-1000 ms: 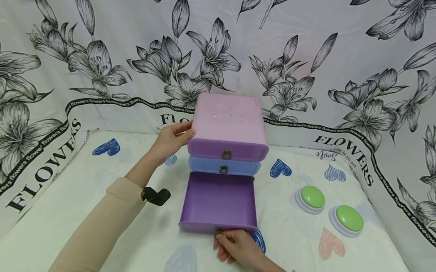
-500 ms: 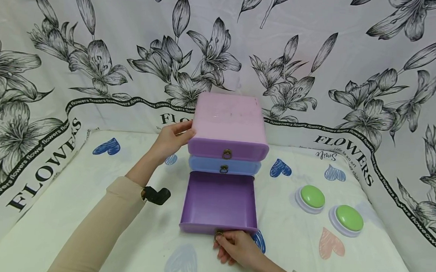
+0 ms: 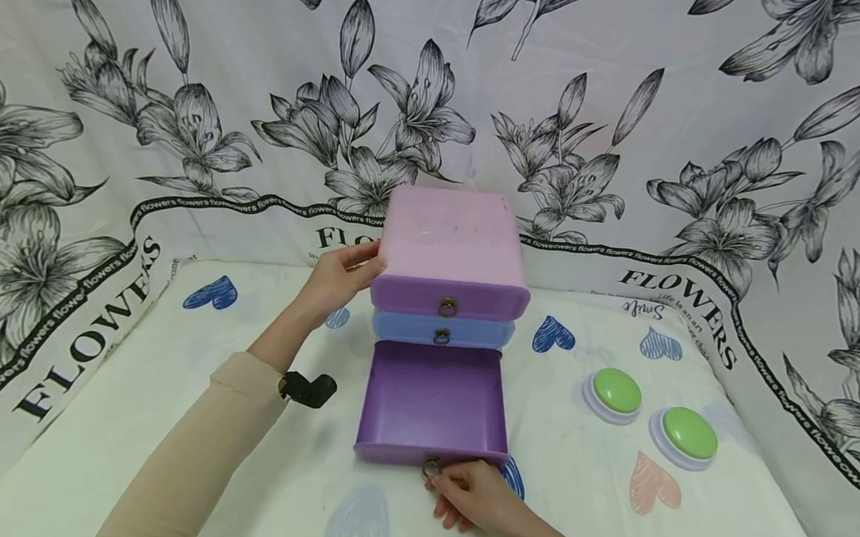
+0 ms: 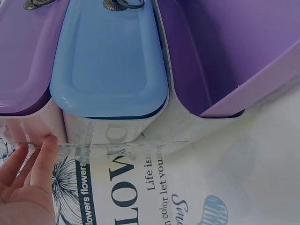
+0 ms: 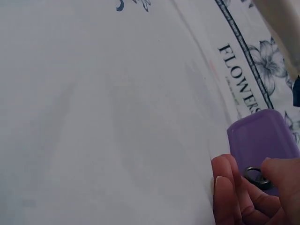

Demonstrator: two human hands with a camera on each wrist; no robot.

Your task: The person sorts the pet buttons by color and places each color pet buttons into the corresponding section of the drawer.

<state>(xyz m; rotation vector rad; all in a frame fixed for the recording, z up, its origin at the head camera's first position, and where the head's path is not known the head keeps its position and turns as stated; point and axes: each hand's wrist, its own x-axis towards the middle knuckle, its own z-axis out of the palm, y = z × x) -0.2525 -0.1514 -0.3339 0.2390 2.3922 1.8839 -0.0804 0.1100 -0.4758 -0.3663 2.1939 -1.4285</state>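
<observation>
A small three-tier drawer cabinet with a pink top [image 3: 453,233] stands in the middle of the head view. Its upper purple drawer [image 3: 483,299] and the blue drawer [image 3: 400,327] are closed. The bottom purple drawer [image 3: 433,400] is pulled far out, and nothing lies inside. My left hand [image 3: 336,281] rests its extended fingers against the cabinet's left side, near the top; in the left wrist view the fingertips [image 4: 50,140] touch the pale side wall. At the bottom drawer's front, my right hand [image 3: 477,495] has thumb and fingers loosely around the metal ring pull [image 3: 430,468], whose loop shows uncovered.
To the right on the heart-printed cloth [image 3: 578,507] sit two green domed buttons [image 3: 617,390] with pale bases. A flower-printed fabric [image 3: 280,54] rises behind the cabinet. A black device [image 3: 309,389] is strapped at the left wrist.
My right hand has slipped slightly right and toward me, uncovering the ring pull that the thumb overlapped before. The left hand, the cabinet and the pulled-out drawer stay in place.
</observation>
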